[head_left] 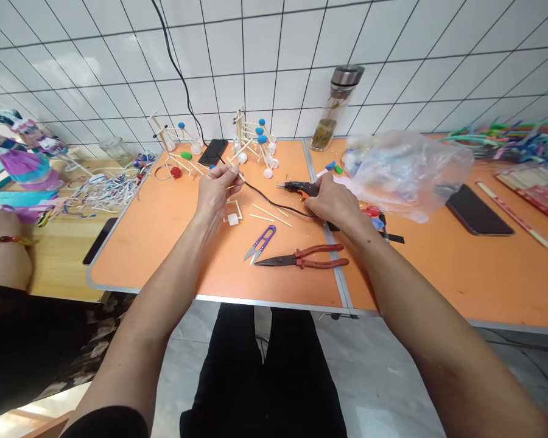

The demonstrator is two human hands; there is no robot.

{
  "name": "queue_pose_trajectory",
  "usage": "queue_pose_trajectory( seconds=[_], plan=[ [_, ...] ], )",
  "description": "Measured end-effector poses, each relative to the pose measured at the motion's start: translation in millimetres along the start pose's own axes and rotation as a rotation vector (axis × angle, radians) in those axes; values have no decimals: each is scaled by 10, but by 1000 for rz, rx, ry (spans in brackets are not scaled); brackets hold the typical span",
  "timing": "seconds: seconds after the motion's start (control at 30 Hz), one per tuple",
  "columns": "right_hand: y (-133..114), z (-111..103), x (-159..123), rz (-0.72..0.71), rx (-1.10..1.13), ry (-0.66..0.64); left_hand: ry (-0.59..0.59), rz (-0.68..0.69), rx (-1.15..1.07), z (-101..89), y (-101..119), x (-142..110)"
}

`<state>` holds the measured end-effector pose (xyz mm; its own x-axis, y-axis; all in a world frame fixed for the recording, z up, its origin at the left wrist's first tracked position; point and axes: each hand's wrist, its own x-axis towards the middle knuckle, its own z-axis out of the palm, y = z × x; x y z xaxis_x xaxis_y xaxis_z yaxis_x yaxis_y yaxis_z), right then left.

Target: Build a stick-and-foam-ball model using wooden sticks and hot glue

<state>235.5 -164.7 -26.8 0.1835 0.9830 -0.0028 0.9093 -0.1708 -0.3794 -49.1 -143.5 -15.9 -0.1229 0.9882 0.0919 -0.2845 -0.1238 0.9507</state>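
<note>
My left hand (217,188) pinches a thin wooden stick (235,171) above the orange table (164,243). My right hand (333,204) grips a black hot glue gun (299,188) with an orange trigger, its nozzle pointing left toward the stick. A black cord (274,201) trails from the gun across the table. Just beyond my hands stand wooden-stick models with blue balls (256,143). Loose sticks (269,214) lie below my left hand. Nearer me rest purple thread snips (259,243) and red-handled needle-nose pliers (301,258).
A bulging plastic bag (406,173), a glass bottle (335,106) and several phones (479,210) sit around the table. Colourful pipe cleaners (506,140) lie at right. On a wooden table at left, a co-worker's braceleted arm (2,243) rests near white strips (105,191). A tiled wall stands behind.
</note>
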Motion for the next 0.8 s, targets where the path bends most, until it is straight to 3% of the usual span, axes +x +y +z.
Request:
queue_pose_trajectory(
  seconds=[0.1,0.2,0.3,0.4,0.57,0.8],
  plan=[
    [42,-9,23,-8,205,50,13,-12,-20,-11,3,14],
    [30,-11,30,-7,569,40,29,-20,-41,-5,30,12],
    [-33,-14,-3,8,1028,-118,37,-18,-48,-2,61,-1],
    [-94,-38,-72,25,1281,-321,40,-12,-65,-6,85,-18],
    [-139,-83,-180,37,1457,-517,63,-25,-68,-10,120,-36],
    [-163,-109,-262,-25,1354,-587,58,-35,-60,-17,106,-33]
  ],
)
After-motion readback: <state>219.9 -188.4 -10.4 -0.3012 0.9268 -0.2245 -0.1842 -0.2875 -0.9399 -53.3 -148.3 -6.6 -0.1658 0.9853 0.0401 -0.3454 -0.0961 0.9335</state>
